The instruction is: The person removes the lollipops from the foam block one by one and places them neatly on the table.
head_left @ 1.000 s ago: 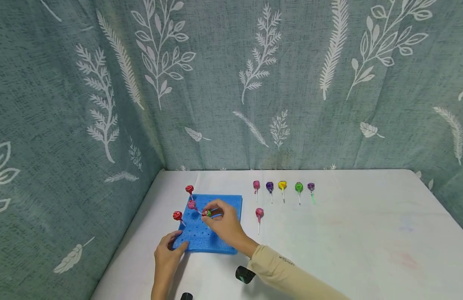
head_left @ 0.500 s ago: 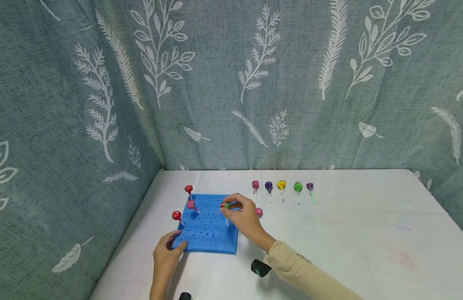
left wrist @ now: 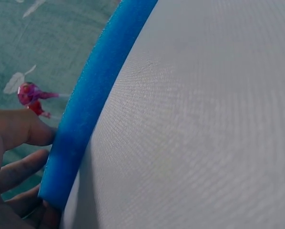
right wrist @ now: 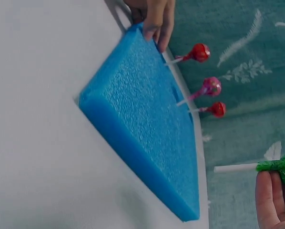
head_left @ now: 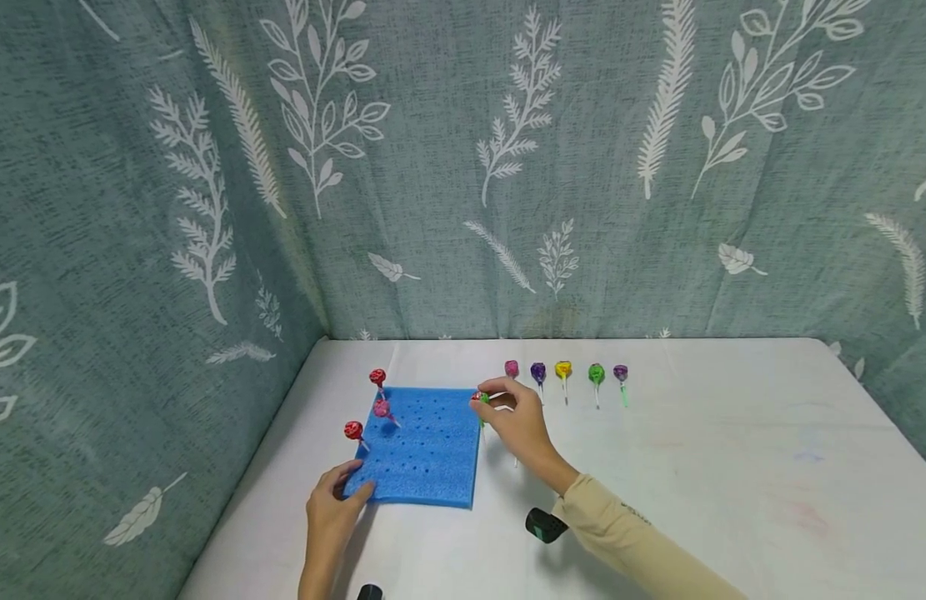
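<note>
Fingers of the right hand were pinched on the wrapper of a red-and-green lollipop, which was held at the 2 o'clock corner of the blue board, its stick free of the foam. Clock positions were taken from the board's middle in the head view. At 8 o'clock, the board's near corner was gripped by the left hand, with the thumb bent over it and the other fingers curled at the edge.

For good control, the stick was judged best left exposed, as shown, and turned upright over a hole before any downward pressure was applied. The bracing grip was judged best maintained, since a light board could slide. Clearance was advised from the standing red lollipop at 11 o'clock, the pink lollipop between 10 and 11, and the second red lollipop between 9 and 10.

Small dark lettering was borne by the beige sleeve at 4 o'clock, but it could not be read. No brand could be made out on the wrappers.
</note>
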### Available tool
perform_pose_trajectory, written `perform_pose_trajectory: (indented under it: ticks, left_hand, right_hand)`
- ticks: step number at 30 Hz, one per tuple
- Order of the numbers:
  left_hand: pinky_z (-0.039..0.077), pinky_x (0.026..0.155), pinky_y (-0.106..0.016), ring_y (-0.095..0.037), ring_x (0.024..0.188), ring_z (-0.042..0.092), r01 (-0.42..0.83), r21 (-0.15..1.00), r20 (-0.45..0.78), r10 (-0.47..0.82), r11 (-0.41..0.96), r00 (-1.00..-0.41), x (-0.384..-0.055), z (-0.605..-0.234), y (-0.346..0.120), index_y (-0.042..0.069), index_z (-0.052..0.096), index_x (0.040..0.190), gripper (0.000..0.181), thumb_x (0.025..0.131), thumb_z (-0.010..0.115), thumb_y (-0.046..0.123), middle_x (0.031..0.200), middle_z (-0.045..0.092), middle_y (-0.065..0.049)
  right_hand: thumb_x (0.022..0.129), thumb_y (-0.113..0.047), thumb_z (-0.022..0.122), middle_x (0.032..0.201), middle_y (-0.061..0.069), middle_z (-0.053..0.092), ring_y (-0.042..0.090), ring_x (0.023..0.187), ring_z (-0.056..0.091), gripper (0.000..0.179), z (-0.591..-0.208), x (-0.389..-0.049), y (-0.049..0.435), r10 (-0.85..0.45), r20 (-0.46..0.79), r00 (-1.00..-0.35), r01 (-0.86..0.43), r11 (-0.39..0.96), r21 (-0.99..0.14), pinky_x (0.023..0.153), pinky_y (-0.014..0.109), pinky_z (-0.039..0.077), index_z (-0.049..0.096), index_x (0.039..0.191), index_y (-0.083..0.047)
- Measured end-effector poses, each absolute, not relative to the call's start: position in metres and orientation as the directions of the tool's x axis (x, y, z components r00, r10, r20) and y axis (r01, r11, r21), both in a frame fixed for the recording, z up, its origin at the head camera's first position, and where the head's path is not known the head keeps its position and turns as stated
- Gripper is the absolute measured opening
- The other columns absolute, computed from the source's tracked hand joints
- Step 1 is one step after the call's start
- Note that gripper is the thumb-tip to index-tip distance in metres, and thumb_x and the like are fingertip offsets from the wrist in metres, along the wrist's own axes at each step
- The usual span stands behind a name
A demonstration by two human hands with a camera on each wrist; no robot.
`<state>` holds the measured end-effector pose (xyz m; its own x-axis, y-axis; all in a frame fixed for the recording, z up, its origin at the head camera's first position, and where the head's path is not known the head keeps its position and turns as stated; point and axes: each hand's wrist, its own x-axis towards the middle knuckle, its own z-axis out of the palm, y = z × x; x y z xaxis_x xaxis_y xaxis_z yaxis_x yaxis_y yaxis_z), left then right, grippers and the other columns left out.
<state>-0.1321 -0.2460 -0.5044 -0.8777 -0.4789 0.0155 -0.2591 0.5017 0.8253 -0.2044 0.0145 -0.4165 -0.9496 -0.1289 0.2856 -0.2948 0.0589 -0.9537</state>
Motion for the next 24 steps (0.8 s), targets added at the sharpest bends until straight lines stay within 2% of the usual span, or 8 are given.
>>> perform_pose_trajectory:
  ticks: [5, 9, 17, 24]
  left_hand:
    - [0.042, 0.096, -0.053, -0.041, 0.111, 0.05, -0.25, 0.828, 0.022, -0.475, 0.502, -0.88, -0.133, -0.504, -0.244, -0.001, 0.059, 0.121, 0.041, 0.082, 0.068, 0.009, 0.124, 0.052, -0.024]
    - [0.041, 0.097, -0.052, -0.04, 0.113, 0.049, -0.26, 0.826, 0.009, -0.473, 0.5, -0.881, -0.132, -0.504, -0.247, 0.0, 0.059, 0.122, 0.041, 0.083, 0.068, 0.009, 0.125, 0.051, -0.024]
    - [0.041, 0.096, -0.053, -0.041, 0.112, 0.049, -0.274, 0.823, -0.006, -0.476, 0.497, -0.879, -0.131, -0.505, -0.253, 0.001, 0.059, 0.123, 0.043, 0.082, 0.068, 0.009, 0.127, 0.049, -0.024]
    - [0.039, 0.097, -0.054, -0.041, 0.114, 0.047, -0.287, 0.817, -0.023, -0.469, 0.5, -0.883, -0.134, -0.505, -0.25, 0.001, 0.057, 0.125, 0.044, 0.082, 0.067, 0.009, 0.129, 0.048, -0.024]
  right_hand:
    - [0.082, -0.004, 0.071, 0.098, 0.019, 0.064, 0.032, 0.088, 0.06, 0.02, -0.433, -0.216, 0.022, -0.095, 0.282, -0.955, -0.289, 0.063, -0.955, 0.07, 0.019, 0.051, 0.065, 0.1, 0.003]
    - [0.081, -0.008, 0.073, 0.097, 0.012, 0.066, 0.026, 0.086, 0.061, 0.019, -0.45, -0.225, 0.026, -0.061, 0.276, -0.959, -0.28, 0.073, -0.957, 0.069, 0.02, 0.052, 0.067, 0.099, -0.002]
    - [0.081, -0.009, 0.074, 0.093, 0.005, 0.067, 0.02, 0.081, 0.061, 0.016, -0.459, -0.228, 0.041, -0.024, 0.28, -0.96, -0.281, 0.107, -0.954, 0.073, 0.022, 0.052, 0.069, 0.096, -0.006]
    - [0.081, -0.009, 0.073, 0.093, 0.01, 0.066, 0.021, 0.074, 0.061, 0.019, -0.465, -0.227, 0.058, -0.003, 0.221, -0.975, -0.22, 0.094, -0.971, 0.06, 0.025, 0.055, 0.068, 0.098, -0.002]
